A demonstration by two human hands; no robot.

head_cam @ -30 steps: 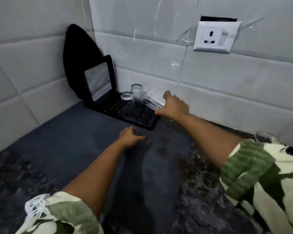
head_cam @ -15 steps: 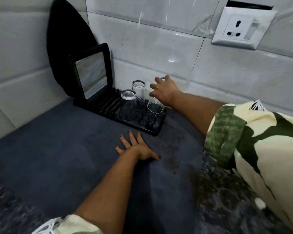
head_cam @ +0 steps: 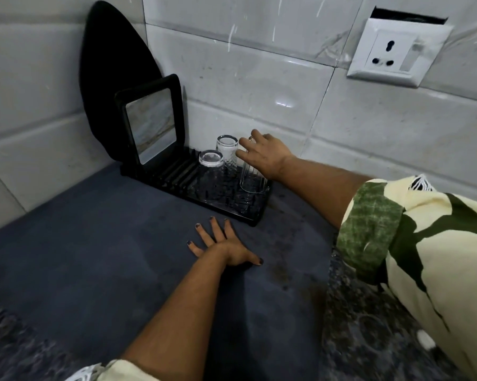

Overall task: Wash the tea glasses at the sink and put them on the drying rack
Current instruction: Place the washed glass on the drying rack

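Right hand point(head_cam: 264, 155) lowered glass point(head_cam: 252, 177) onto rack point(head_cam: 255, 215) edge — left hand point(head_cam: 226, 246) flat

- Right hand point(head_cam: 264, 155): a ring shows on one finger; forearm bare.
- Left hand point(head_cam: 226, 247): dark polish on the fingernails; forearm bare.
- Cream short sleeve with dark and mottled green patches point(head_cam: 413, 243) on the right arm; white lace trim at its upper edge.
- Matching cream sleeve with white lace trim point(head_cam: 105, 372) on the left arm.

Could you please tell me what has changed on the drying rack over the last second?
The right hand has turned the ribbed glass from tilted to upside down on the drying rack, still touching its top. The left hand has opened flat on the mat. The other two glasses stayed put.
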